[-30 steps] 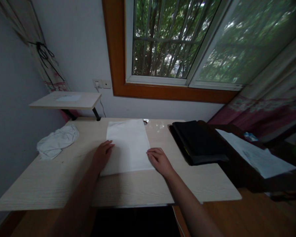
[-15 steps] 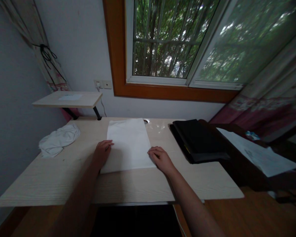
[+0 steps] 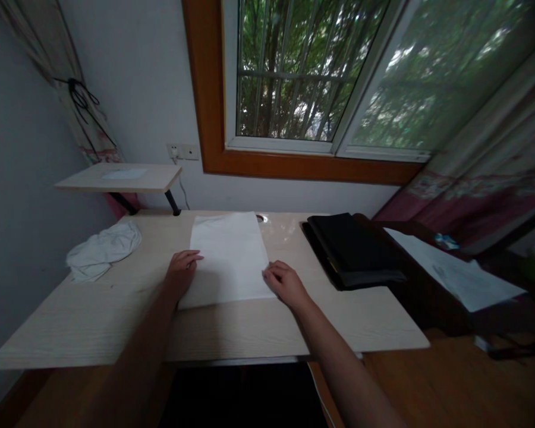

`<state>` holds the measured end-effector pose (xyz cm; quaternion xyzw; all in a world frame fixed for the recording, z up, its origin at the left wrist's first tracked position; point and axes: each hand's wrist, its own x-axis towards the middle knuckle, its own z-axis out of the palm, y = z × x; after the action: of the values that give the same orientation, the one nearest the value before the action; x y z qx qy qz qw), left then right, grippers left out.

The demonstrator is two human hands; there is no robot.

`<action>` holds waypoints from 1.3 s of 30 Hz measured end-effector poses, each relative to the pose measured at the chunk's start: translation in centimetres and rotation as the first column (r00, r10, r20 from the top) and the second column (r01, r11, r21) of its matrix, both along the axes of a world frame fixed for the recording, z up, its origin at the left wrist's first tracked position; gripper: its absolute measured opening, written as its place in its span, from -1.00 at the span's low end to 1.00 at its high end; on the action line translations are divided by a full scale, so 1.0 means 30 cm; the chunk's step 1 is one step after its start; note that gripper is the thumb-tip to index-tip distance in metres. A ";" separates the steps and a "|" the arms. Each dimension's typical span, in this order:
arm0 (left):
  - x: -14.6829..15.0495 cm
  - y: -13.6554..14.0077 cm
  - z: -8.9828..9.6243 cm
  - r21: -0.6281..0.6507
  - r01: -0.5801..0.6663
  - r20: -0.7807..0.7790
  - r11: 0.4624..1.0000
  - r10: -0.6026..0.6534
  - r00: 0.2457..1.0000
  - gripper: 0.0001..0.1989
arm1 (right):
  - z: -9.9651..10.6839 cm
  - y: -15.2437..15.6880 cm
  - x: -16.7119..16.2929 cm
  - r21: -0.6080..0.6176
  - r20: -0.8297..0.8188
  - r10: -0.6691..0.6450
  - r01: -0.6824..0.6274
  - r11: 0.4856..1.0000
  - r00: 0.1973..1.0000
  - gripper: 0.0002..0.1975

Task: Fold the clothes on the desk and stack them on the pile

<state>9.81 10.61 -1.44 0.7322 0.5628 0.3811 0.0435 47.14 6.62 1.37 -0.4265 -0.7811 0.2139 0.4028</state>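
A white cloth [image 3: 227, 261], folded into a flat rectangle, lies on the desk in front of me. At its left edge rests my left hand [image 3: 182, 272], fingers stretched toward the cloth and thumb a little apart below them. My right hand [image 3: 288, 283] is at the opposite edge, its fingers bent and pressed together with the thumb on the cloth's border. How much fabric lies between those fingertips is too small to make out. Another white cloth [image 3: 104, 249] lies crumpled at the left of the desk.
A black folder-like case [image 3: 354, 246] lies on the right of the pale wooden desk [image 3: 241, 333]. A small raised shelf [image 3: 120, 177] stands at the back left. Beyond the desk's right side, a white sheet [image 3: 455, 270] lies on a dark surface.
The view has shifted slightly. Both hands stay at the sides of the folded cloth; the right fingertips look a little more drawn together at its edge.
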 end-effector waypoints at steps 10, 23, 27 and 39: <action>0.020 -0.023 0.046 -0.035 0.026 0.003 0.999 -0.026 1.000 -0.67 | 0.001 -0.008 0.001 -0.009 0.049 -0.015 0.016 1.000 0.999 -0.54; 0.022 -0.039 0.074 -0.077 0.120 0.009 0.990 -0.119 0.993 -0.71 | 0.010 -0.032 0.009 -0.009 0.108 0.074 -0.073 0.997 0.991 -0.37; 0.019 -0.036 0.060 -0.037 0.120 -0.019 0.992 -0.121 0.992 -0.73 | 0.031 -0.022 0.000 0.103 0.131 -0.029 0.016 0.995 0.991 -0.54; 0.034 -0.038 0.058 -0.005 0.133 -0.100 0.991 -0.133 0.986 -0.74 | 0.002 0.013 0.005 0.080 0.131 -0.102 0.092 0.993 0.986 -0.70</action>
<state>10.84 9.48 0.30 0.7862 0.5139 0.3408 0.0399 47.29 7.02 1.45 -0.4623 -0.7921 0.1360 0.3746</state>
